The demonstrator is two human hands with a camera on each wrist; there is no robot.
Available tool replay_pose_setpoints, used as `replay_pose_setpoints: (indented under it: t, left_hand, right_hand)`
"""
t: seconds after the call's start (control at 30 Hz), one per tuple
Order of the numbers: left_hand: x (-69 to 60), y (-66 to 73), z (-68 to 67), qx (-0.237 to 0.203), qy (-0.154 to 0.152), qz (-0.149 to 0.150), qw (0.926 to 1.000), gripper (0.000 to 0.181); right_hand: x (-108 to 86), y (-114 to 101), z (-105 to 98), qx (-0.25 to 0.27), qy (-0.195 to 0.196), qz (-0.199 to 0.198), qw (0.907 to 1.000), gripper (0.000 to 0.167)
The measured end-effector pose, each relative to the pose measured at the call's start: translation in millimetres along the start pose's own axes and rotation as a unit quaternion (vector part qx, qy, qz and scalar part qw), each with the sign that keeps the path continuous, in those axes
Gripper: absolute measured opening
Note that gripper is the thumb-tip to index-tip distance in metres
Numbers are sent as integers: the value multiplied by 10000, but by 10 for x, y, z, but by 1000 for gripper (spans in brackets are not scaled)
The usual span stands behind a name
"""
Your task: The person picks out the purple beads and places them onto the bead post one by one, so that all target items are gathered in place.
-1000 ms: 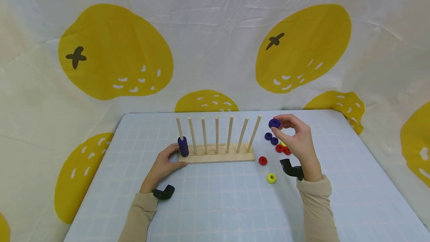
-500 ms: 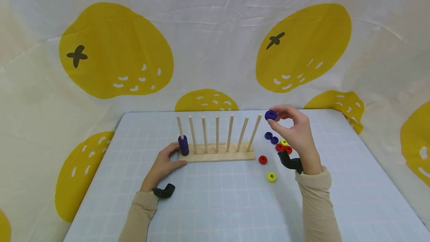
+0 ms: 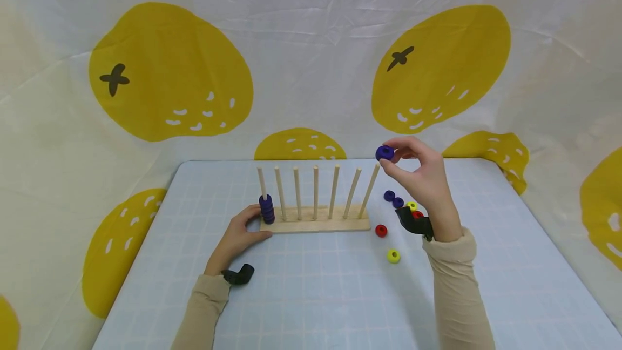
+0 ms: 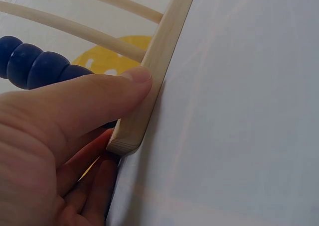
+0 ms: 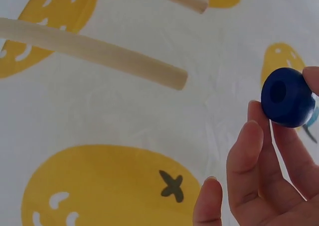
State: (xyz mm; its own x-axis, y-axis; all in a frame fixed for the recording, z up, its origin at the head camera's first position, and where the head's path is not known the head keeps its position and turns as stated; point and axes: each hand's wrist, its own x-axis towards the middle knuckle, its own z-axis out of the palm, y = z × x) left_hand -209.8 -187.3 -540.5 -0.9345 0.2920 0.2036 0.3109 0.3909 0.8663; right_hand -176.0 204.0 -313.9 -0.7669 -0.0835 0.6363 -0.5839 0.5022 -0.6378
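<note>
A wooden base (image 3: 320,226) with a row of several upright pegs stands on the table. Several blue beads (image 3: 266,209) are stacked on its leftmost peg. My left hand (image 3: 243,229) grips the left end of the base; in the left wrist view the thumb (image 4: 134,79) lies on the base's front edge and fingers are behind it. My right hand (image 3: 420,172) pinches a blue bead (image 3: 384,153) between thumb and fingers, near the top of the rightmost peg (image 3: 371,185). In the right wrist view the bead (image 5: 286,97) is apart from the peg tip, its hole showing.
Right of the base lie two blue beads (image 3: 389,196), a red bead (image 3: 381,230) and a yellow bead (image 3: 393,256). Another yellow bead (image 3: 412,206) and a red one (image 3: 418,214) sit partly behind my right wrist. A fruit-print curtain (image 3: 311,69) hangs behind the table (image 3: 311,285).
My right hand has risen and moved left with the blue bead, bringing it near the rightmost peg's top. My left hand keeps its grip on the base.
</note>
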Motion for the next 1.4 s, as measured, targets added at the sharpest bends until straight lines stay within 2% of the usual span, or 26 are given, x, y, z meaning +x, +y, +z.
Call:
replay_pose_setpoints:
  t: [0.13,0.47,0.87,1.13,1.2,1.27,1.4]
  left_hand:
    - [-2,3,0,21,17,51,10000,56]
    - [2,8,5,22,29,51,10000,57]
    - [4,15,4,31,24,32,10000,57]
    - [-4,-3,10,9,87,231,9997,57]
    - [-6,8,11,3,111,217,9997,57]
    - [-17,105,3,40,107,175,9998,56]
    - [-13,117,9,31,88,57,9999,56]
  right_hand:
    - [72,54,22,26,-9,43,10000,30]
    - [220,-60,19,239,-97,-263,9993,27]
    - [342,-162,60,170,-128,-449,9988,28]
    - [417,-280,101,240,-137,-630,9976,28]
    - [440,-317,125,246,-183,-677,9972,27]
    - [460,-349,148,259,-215,-711,9969,26]
    - [506,-397,199,316,-260,-840,9956,25]
